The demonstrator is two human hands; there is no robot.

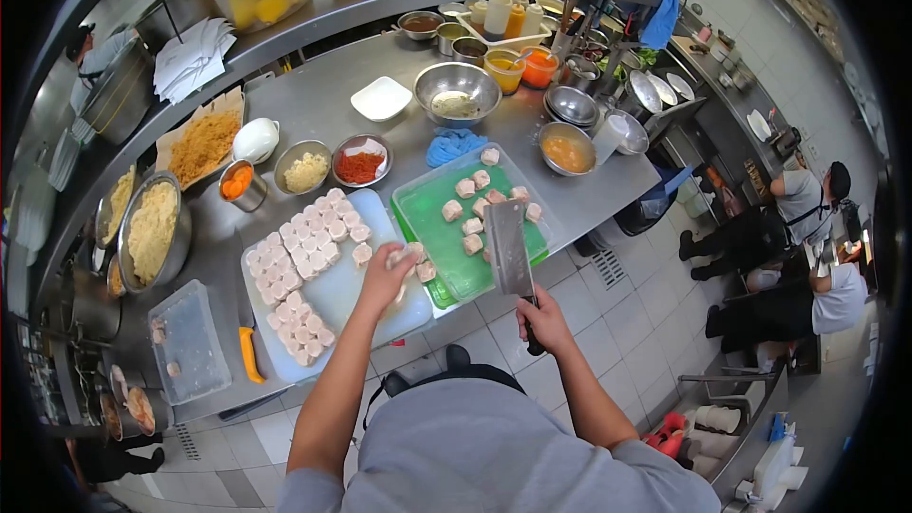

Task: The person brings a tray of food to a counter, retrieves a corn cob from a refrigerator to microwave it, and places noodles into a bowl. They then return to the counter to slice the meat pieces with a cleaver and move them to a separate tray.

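Note:
My right hand point(547, 319) grips the black handle of a cleaver point(509, 249), its broad blade pointing up over the right part of a clear tray point(418, 214). Under that tray lies a green board. Several pale pinkish meat chunks point(465, 188) are scattered in it. My left hand point(386, 275) reaches between the white cutting board point(366, 218) and the tray, fingers closed around a pale chunk point(415, 252). Rows of similar chunks point(309, 242) stand packed together on the white board, with a separate block of them near its front edge.
A yellow-handled knife point(249, 351) and a clear lidded-looking container point(190, 337) lie to the left. Bowls of red powder point(362, 163) and chopped garlic-like bits point(306, 169) stand behind the board. A blue cloth point(456, 146) touches the tray's back. Two people work at the right.

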